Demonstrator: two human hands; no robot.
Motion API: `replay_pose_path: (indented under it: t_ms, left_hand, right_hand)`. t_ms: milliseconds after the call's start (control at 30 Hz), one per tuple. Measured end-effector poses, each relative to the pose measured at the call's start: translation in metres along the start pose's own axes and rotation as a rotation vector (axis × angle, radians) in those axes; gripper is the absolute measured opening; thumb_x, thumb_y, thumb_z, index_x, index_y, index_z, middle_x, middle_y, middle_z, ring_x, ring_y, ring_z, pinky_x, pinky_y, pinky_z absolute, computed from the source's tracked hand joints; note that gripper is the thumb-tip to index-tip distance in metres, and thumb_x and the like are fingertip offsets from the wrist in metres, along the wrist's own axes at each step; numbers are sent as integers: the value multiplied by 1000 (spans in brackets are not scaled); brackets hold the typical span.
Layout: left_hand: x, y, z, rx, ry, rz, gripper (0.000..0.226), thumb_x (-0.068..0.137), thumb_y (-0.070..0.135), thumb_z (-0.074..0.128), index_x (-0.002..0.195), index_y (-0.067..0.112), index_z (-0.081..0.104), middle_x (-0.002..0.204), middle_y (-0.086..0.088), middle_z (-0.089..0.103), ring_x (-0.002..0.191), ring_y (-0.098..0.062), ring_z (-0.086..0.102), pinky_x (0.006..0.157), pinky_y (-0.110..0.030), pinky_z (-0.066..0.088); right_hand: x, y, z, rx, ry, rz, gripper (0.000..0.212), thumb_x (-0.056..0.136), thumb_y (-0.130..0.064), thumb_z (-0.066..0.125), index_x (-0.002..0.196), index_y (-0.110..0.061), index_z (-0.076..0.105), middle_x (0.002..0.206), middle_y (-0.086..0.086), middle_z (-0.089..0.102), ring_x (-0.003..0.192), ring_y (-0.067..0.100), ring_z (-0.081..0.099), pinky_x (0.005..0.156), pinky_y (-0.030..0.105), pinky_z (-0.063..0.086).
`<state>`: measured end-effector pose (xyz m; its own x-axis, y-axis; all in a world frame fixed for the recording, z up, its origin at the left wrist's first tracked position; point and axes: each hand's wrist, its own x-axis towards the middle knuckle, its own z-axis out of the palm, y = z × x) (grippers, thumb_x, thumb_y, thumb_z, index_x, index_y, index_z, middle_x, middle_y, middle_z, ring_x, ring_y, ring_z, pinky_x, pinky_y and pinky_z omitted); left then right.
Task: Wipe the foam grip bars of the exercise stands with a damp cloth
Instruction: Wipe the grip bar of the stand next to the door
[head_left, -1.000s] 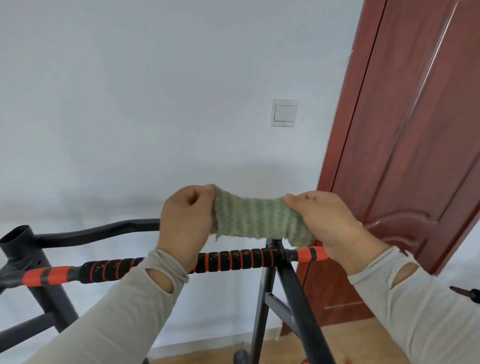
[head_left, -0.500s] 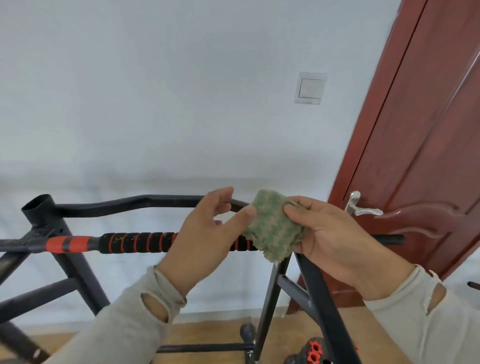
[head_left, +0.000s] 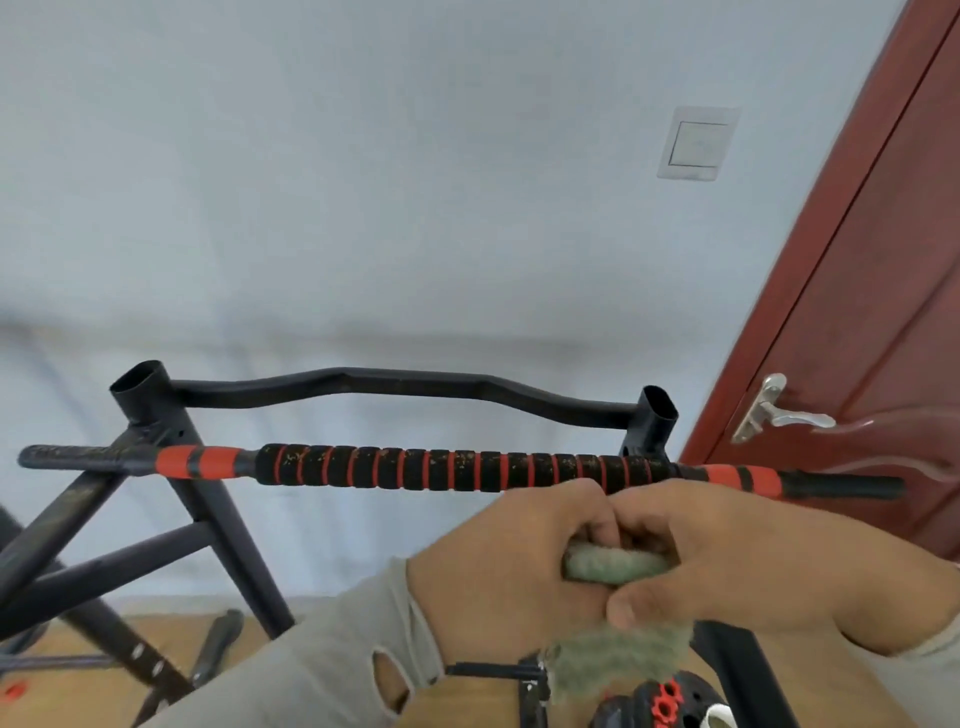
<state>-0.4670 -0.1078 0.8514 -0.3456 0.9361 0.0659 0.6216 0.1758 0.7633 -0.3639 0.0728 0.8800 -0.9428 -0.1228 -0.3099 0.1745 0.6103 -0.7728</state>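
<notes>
Just below the black-and-red ribbed foam grip bar (head_left: 457, 470) | left hand (head_left: 511, 564) and right hand (head_left: 727, 561) pinch the folded green woven cloth (head_left: 615, 564) together | step — fold tight, then wrap fully round the foam.

No legible text, labels, brands or numbers on anything in view.

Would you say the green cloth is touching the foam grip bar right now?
Apart. The head view shows the green cloth bunched between both hands, below the foam grip bar, with knuckles between them.
</notes>
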Motion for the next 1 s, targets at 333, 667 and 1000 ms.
replay_pose_path:
  t_ms: [333,667,1000]
  left_hand:
    - [-7,-30,-4,-238,98,-52,32,91,27,71,112,41,51,87,9,70,74,-8,65,71,-32,57]
    - [15,-115,-74,851,282,-98,83,78,88,30,132,31,57,127,12,63,117,-15,59,104,-40,45]
    - [24,-146,-76,829,189,-51,63,72,92,29,91,40,60,75,20,52,67,1,51,62,-14,38]
  right_hand:
    - [6,10,13,100,179,86,26,104,-34,56,86,-21,70,79,14,63,72,35,58,75,43,50]
    - [17,47,-28,-711,800,69,32,105,-31,47,136,-35,56,107,-13,69,91,8,66,87,23,54]
    - [41,70,-8,-743,581,141,24,102,-45,47,119,-29,50,102,-10,61,89,9,57,84,35,54]
